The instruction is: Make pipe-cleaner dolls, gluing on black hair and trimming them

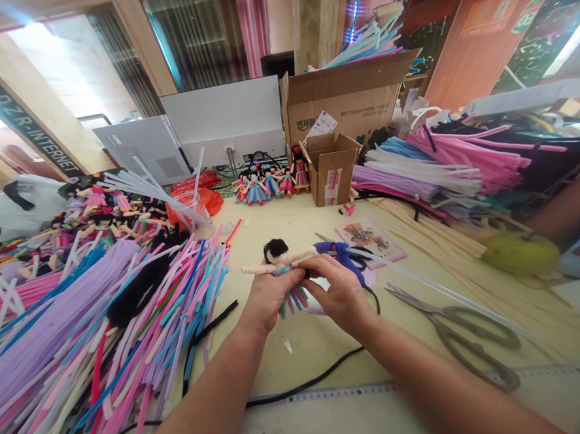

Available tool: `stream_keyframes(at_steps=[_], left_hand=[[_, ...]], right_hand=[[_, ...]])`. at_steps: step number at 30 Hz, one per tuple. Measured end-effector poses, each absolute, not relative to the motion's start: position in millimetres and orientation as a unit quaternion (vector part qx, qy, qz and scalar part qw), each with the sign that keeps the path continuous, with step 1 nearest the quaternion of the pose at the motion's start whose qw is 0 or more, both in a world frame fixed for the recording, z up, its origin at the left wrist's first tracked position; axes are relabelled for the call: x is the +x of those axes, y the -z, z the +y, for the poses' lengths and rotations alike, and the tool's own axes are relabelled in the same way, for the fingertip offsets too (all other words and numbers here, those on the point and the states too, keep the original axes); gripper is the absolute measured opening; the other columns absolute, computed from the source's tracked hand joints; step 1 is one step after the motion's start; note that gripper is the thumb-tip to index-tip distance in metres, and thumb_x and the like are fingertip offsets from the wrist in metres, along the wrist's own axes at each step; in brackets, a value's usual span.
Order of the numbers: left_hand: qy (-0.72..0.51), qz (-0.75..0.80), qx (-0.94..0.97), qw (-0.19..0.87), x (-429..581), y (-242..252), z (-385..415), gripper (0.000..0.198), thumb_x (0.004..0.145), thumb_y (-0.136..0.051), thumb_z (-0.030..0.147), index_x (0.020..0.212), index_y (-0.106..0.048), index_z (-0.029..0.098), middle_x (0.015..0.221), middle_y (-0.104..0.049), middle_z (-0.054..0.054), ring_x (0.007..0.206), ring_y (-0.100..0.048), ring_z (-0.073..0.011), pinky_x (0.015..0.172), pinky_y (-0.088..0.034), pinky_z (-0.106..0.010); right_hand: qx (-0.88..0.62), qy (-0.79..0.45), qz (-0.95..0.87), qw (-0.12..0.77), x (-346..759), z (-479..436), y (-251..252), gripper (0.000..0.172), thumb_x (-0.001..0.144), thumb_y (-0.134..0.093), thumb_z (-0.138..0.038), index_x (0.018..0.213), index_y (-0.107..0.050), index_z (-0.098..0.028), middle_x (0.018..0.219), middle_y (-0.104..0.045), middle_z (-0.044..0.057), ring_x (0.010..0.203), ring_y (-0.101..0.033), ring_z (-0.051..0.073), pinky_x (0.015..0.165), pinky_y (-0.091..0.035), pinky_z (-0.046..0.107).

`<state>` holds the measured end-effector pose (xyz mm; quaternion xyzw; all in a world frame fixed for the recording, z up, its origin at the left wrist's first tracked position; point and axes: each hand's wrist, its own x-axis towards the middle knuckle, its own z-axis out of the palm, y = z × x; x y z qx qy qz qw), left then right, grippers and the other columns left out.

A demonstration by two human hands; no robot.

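Between my two hands is a small pipe-cleaner doll (278, 252) with black hair, cream arms stretched out sideways and a striped skirt of blue, pink and green strands. My left hand (264, 302) is closed round its body, thumb pressed on the front. The fingers of my right hand (338, 292) pinch the doll's side near the waist; what lies exactly under those fingertips is hidden. Just behind the right hand lies a blue glue gun (340, 252), a clear glue stick (411, 274) reaching out from it to the right.
Large scissors (449, 328) lie open at the right. Bundles of coloured pipe cleaners (154, 330) cover the left side; more (429, 162) are piled back right. Finished dolls (271, 182) stand beside a small cardboard box (331, 168). A black cord (310, 387) and a ruler (369, 390) cross the front.
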<state>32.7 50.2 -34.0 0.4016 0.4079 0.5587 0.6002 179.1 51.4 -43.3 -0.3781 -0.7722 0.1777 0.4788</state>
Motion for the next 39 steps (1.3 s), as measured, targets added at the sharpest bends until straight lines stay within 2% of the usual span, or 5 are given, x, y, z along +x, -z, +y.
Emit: stream_keyframes(at_steps=[12,21,25,31,39], left_hand=[[-0.551,0.431,0.352,0.621,32,30,48,0.025,0.06,-0.082,0.023,0.08,-0.072,0.012,0.072,-0.07,-0.003,0.065,-0.063,-0.0142,0.063,-0.052,-0.026],[-0.535,0.372,0.373,0.66,30,30,50,0.036,0.065,-0.08,0.024,0.097,-0.071,0.012,0.086,-0.071,-0.007,0.085,-0.066,-0.0194,0.079,-0.052,-0.03],[-0.492,0.453,0.436,0.602,28,32,48,0.031,0.07,-0.076,0.03,0.095,-0.071,0.012,0.083,-0.07,-0.006,0.081,-0.064,-0.0191,0.075,-0.051,-0.03],[-0.464,0.466,0.571,0.492,33,31,43,0.043,0.072,-0.074,0.024,0.113,-0.063,0.017,0.11,-0.067,-0.007,0.103,-0.061,-0.0237,0.089,-0.048,-0.034],[-0.455,0.47,0.601,0.459,37,33,38,0.037,0.071,-0.071,0.025,0.107,-0.064,0.023,0.097,-0.068,-0.004,0.103,-0.06,-0.0256,0.088,-0.048,-0.034]], right_hand=[[-0.39,-0.219,-0.757,0.476,185,56,45,0.026,0.078,-0.074,-0.014,0.101,-0.064,-0.021,0.089,-0.066,0.002,0.08,-0.062,0.016,0.076,-0.053,0.03],[-0.375,-0.216,-0.766,0.476,190,55,36,0.019,0.081,-0.072,-0.019,0.099,-0.067,-0.022,0.087,-0.066,0.001,0.079,-0.061,0.015,0.074,-0.052,0.028],[-0.388,-0.153,-0.762,0.495,197,51,22,0.019,0.083,-0.071,-0.022,0.101,-0.067,-0.022,0.082,-0.062,0.001,0.072,-0.058,0.014,0.067,-0.05,0.028],[-0.383,-0.079,-0.77,0.504,198,46,12,0.021,0.083,-0.07,-0.027,0.104,-0.068,-0.026,0.096,-0.064,0.006,0.088,-0.06,0.021,0.078,-0.051,0.038],[-0.369,-0.028,-0.786,0.495,195,45,15,0.022,0.084,-0.07,-0.026,0.106,-0.068,-0.027,0.094,-0.062,0.005,0.089,-0.058,0.023,0.082,-0.047,0.041]])
